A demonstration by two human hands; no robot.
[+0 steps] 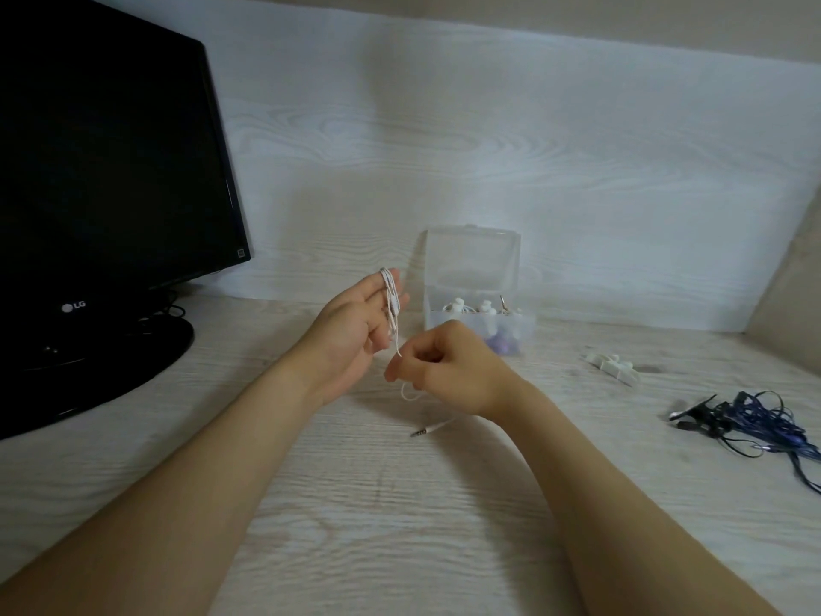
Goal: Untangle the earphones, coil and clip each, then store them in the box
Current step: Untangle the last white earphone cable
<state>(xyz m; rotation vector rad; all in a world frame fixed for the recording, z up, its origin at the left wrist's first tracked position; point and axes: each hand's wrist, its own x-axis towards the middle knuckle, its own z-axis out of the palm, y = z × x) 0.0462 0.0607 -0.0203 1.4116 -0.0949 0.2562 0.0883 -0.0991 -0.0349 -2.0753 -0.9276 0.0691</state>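
Looping round left hand (351,324), white earphones (391,300)

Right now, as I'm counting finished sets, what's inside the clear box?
Inside the clear box, white coiled earphones with white clips lie on top, a metal plug beside them, something purple below. The right hand covers the box's front left corner, so no full count.

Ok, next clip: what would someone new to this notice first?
The two hands at centre: the left hand carries loops of white earphone cable, while the right hand pinches its trailing length, the jack plug lying on the desk below. A big black LG monitor fills the left, and a tangle of dark blue earphones sits far right.
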